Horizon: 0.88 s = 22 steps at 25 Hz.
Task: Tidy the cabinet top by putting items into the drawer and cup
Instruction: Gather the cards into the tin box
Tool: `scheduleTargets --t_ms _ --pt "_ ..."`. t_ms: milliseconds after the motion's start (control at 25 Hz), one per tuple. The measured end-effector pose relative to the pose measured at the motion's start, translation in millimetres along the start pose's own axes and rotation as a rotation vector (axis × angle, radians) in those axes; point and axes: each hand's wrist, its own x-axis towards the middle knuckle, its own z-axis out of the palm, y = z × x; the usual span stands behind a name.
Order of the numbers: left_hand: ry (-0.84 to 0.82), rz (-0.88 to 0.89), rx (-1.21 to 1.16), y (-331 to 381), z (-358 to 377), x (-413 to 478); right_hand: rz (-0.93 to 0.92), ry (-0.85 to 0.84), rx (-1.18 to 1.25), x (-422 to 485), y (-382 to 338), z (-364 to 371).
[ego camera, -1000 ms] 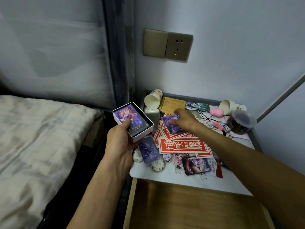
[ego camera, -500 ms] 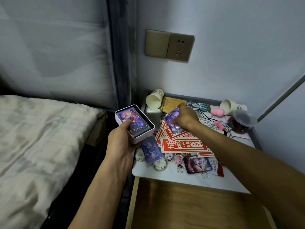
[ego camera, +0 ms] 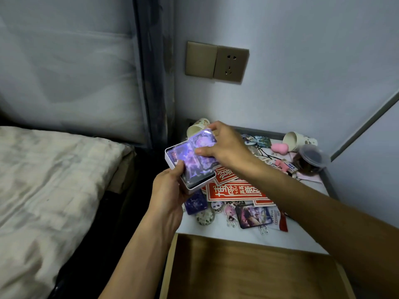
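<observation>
Item: one glossy purple card [ego camera: 201, 143], pinched between the thumb and fingers of your right hand [ego camera: 224, 147] and tilted over the open white box [ego camera: 194, 187]. Your left hand [ego camera: 170, 190] grips that box from below, above the left edge of the cabinet top [ego camera: 226, 234]. Handling, by estimate: light, thin, slick and bendable, so hold it by the edges and seat it flat.

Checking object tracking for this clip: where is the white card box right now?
Head view, centre: the left hand holds the white card box above the cabinet top's left edge, with the right hand holding a purple card over it.
</observation>
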Motion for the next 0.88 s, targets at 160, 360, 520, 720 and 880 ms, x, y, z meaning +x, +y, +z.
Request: scheduleTargets --t_ms 160,360,520,720,880 --pt "-0.005 -0.01 0.012 -3.8 -0.9 3.2 0.039 -0.053 -0.076 2.3 1.4 6.3" --pt "-0.001 0.014 0.047 -5.8 -1.3 4.8 -0.035 -0.068 -0.225 -0.8 -0.6 11.5" --pt "0.002 -0.002 0.055 -7.1 1.1 3.7 -0.115 -0.045 -0.322 -4.6 -4.1 13.1" --pt "-0.023 -0.041 0.042 -4.9 1.6 2.7 0.01 -0.173 -0.179 -1.1 -4.4 13.6" --pt "0.021 -0.018 0.022 -5.3 -1.1 3.7 -0.072 -0.104 -0.153 -2.5 -1.9 22.8"
